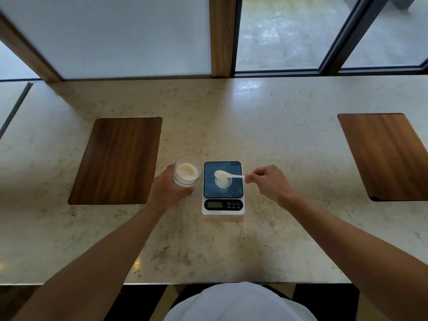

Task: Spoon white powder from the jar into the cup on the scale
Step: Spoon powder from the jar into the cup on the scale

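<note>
Scale on the marble counter, small cup on its dark plate holding some white powder. Your right hand pinches the spoon handle, bowl over the cup. Your left hand wraps the powder jar, just left of the scale.

body: two bare forearms, no sleeves, watch or rings seen | left hand at 9 o'clock of centre | right hand at 3 o'clock | plain white fabric garment at 6 o'clock
</note>
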Action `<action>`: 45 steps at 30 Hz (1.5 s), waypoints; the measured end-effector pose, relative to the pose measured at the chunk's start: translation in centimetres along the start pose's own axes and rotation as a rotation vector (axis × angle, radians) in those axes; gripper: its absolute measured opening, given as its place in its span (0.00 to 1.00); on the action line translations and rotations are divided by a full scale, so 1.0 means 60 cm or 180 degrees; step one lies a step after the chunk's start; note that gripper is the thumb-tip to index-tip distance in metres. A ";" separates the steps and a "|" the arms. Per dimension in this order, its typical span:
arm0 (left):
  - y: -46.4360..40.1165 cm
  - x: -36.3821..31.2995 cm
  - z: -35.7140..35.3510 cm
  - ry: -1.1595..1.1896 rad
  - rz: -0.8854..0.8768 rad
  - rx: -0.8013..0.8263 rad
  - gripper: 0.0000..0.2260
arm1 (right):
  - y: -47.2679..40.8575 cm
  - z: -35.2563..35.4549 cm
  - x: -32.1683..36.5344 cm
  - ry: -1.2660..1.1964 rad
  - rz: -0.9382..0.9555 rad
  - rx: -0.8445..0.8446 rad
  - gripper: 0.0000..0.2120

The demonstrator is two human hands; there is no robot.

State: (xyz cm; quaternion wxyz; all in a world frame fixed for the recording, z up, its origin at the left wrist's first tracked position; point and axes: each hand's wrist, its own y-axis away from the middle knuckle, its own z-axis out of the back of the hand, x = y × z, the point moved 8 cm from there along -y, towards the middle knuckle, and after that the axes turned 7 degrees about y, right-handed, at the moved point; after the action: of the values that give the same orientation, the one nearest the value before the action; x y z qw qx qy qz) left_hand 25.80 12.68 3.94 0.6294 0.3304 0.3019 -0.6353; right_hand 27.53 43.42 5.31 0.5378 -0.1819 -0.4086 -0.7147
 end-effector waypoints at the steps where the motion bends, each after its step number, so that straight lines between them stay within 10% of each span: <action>1: 0.001 0.000 0.000 0.0002 -0.0006 -0.0002 0.33 | -0.001 -0.002 -0.003 0.0054 -0.0005 -0.0003 0.10; 24: 0.008 -0.006 -0.019 -0.0040 -0.0109 0.0218 0.33 | -0.010 -0.020 0.021 0.0971 0.0504 -0.0250 0.11; 45: 0.007 -0.012 -0.026 -0.0009 -0.0040 0.0219 0.34 | 0.057 -0.008 0.088 0.2069 0.2379 -0.0759 0.10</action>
State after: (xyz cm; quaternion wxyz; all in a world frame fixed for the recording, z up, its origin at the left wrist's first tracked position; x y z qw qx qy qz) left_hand 26.28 14.37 3.58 0.6140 0.3491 0.2811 -0.6497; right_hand 28.87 39.48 10.07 0.8315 -0.1439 -0.0427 -0.5348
